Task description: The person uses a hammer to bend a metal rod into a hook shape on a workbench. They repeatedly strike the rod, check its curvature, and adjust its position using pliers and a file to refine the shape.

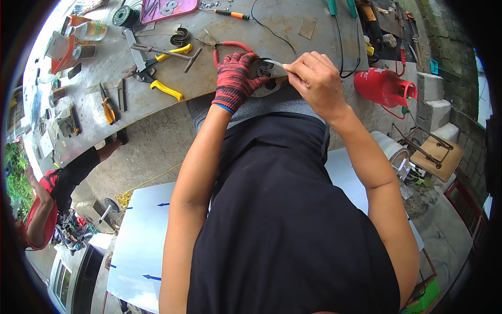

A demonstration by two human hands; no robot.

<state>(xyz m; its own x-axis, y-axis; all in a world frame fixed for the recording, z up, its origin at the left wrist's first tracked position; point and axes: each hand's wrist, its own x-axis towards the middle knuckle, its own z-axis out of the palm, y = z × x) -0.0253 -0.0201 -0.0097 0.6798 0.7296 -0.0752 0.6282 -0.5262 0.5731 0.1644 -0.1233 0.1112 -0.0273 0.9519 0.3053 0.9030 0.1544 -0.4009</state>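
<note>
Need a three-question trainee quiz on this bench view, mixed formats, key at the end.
1. What does the bare right hand hold?
2. True or false: the red gas cylinder lies farther right in the view than the yellow-handled snips.
3. Which of these lies nearest the gloved left hand?
A. the wire spool
B. the red-handled pliers
C. the pink tray

Key:
1. A thin, pale tool; its exact kind is unclear.
2. True.
3. B.
</note>
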